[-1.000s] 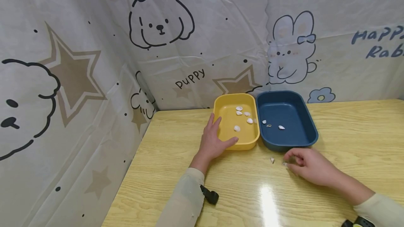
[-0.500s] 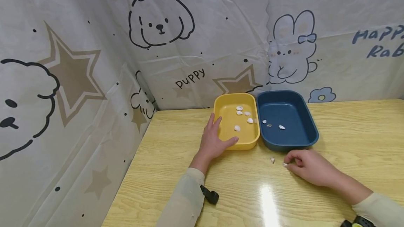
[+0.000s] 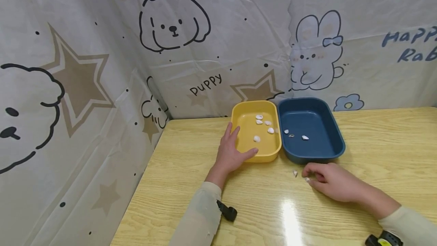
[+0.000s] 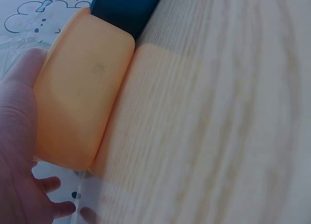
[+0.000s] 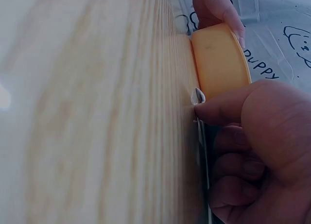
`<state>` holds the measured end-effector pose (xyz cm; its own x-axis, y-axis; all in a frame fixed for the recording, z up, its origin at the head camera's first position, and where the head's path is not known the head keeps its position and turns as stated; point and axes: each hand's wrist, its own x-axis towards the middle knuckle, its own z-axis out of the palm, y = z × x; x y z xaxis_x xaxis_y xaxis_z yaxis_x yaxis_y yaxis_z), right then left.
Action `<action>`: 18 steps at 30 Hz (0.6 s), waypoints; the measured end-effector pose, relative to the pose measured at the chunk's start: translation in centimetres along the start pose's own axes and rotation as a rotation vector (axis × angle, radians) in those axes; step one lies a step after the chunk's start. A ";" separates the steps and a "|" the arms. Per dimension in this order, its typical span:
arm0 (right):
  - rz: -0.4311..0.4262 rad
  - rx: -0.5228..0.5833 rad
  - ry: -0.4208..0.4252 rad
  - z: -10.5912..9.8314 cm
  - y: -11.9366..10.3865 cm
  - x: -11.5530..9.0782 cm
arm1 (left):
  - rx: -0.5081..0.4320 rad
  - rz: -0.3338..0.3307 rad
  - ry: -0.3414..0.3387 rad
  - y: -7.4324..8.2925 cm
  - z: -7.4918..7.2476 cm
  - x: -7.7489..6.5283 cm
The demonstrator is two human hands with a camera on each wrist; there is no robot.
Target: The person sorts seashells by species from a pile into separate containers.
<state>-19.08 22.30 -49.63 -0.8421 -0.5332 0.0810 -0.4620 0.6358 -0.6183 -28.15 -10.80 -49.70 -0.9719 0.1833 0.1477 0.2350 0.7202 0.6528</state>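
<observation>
My left hand (image 3: 230, 156) rests spread on a yellow plastic tub (image 3: 252, 158), fingers along its left side and thumb at the near corner of the rim. In the left wrist view the thumb (image 4: 22, 83) lies straight along the tub's edge. Just in front of a dark blue tub (image 3: 332, 156), my right hand (image 3: 336, 181) pinches a small whitish seashell (image 3: 307, 180) low at the tabletop between thumb and index finger. The other fingers are curled under the palm. Another small seashell (image 3: 295, 173) lies on the table just left of the right fingertips.
Several pale seashells (image 3: 257, 139) lie in the yellow tub. Inside the blue tub are a few more small shells (image 3: 305, 137). Both tubs stand side by side near the table's back edge, before a printed cloth (image 3: 218, 22). Wood-grain table (image 3: 259, 208) spreads in front.
The right hand has shifted slightly left, its index finger reaching further left, and the shell at its fingertips has moved a little nearer the body. My left hand and both tubs have stayed put.
</observation>
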 end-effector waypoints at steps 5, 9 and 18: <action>-0.004 -0.008 -0.012 -0.1 0.1 0.0 | 0.001 -0.001 -0.001 0.1 0.0 0.1; 0.013 -0.015 -0.001 -0.1 0.2 0.0 | 0.004 -0.006 -0.002 0.2 -0.2 0.1; 0.038 0.038 0.017 0.0 0.0 -0.3 | 0.003 -0.001 0.000 0.2 -0.1 0.0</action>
<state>-18.86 22.47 -49.66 -0.8638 -0.4989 0.0700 -0.4188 0.6337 -0.6504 -28.09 -10.73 -49.48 -0.9722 0.1822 0.1470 0.2338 0.7222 0.6510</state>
